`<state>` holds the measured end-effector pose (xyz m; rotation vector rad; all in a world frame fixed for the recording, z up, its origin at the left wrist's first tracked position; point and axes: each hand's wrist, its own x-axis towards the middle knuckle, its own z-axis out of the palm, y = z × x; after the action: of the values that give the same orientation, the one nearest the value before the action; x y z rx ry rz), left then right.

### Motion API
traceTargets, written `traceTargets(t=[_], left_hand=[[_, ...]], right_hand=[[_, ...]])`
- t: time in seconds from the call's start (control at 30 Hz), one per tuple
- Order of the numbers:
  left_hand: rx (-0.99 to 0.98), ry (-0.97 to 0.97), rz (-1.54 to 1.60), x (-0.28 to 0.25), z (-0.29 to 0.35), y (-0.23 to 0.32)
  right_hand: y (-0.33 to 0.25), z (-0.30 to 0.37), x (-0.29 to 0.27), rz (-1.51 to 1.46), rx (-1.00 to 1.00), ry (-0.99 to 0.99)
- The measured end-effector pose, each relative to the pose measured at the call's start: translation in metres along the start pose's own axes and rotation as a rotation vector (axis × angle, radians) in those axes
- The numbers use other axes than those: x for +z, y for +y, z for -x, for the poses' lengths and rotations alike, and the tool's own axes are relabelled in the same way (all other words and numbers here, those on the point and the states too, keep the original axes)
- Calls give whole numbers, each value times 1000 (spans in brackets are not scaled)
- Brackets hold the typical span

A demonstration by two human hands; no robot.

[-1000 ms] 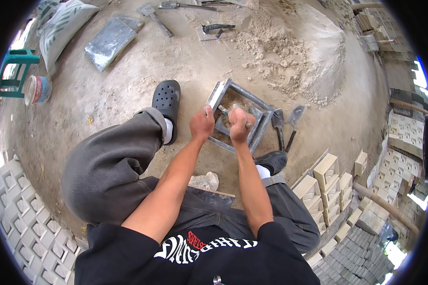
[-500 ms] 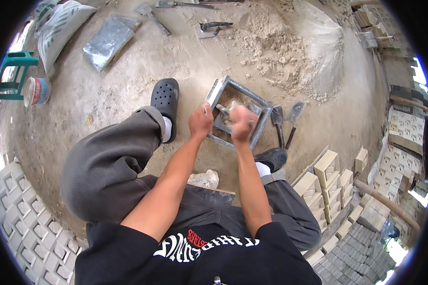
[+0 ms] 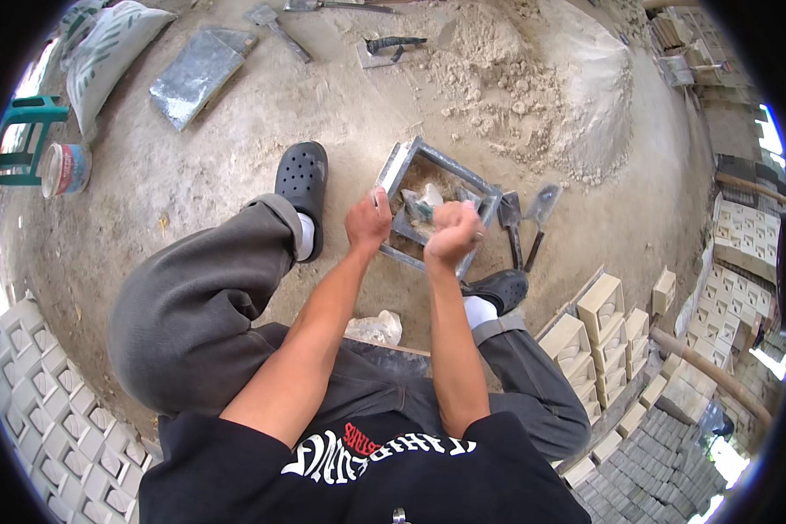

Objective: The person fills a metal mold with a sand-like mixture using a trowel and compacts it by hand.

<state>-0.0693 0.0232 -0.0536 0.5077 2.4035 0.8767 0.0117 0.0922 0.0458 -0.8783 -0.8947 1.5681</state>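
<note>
On the ground between my feet sits a square grey mould frame (image 3: 458, 168), dusted pale and with sandy material inside. My left hand (image 3: 368, 221) is closed around its left rim. Over the frame's right side my right hand (image 3: 453, 233) is closed on a small hand tool (image 3: 423, 210) with a greenish part; its working end is inside the frame, partly hidden and blurred. A trowel (image 3: 543, 206) and another dark-handled tool (image 3: 510, 212) lie just right of the frame.
A heap of pale powder (image 3: 589, 105) lies at the far right, near a float (image 3: 382, 58). Flat grey plates (image 3: 199, 77) and a hammer-like tool (image 3: 277, 31) lie far left, beside a sack (image 3: 113, 57), bucket (image 3: 66, 168) and green stool (image 3: 28, 140). Cast blocks (image 3: 600, 310) stand near right.
My right hand has shifted slightly right and turned with the tool, baring more of the tool and the frame's inside. My left hand keeps its hold on the rim.
</note>
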Motion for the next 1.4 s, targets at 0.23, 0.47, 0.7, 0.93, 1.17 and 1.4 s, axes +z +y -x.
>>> traceTargets(t=[0.23, 0.47, 0.7, 0.93, 1.17, 1.4], left_hand=[[39, 31, 23, 8, 1, -6], [50, 5, 1, 6, 1, -5], [66, 44, -29, 6, 0, -13], [49, 16, -42, 3, 1, -2], [49, 8, -61, 5, 2, -5], [68, 7, -26, 6, 2, 3]], right_hand=[[-2, -4, -14, -37, 38, 68], [-12, -5, -15, 54, 114, 115], [-20, -8, -2, 75, 153, 72], [-26, -11, -13, 182, 214, -107], [-15, -9, -25, 426, 145, -273], [-11, -9, -52, 333, 197, -294]])
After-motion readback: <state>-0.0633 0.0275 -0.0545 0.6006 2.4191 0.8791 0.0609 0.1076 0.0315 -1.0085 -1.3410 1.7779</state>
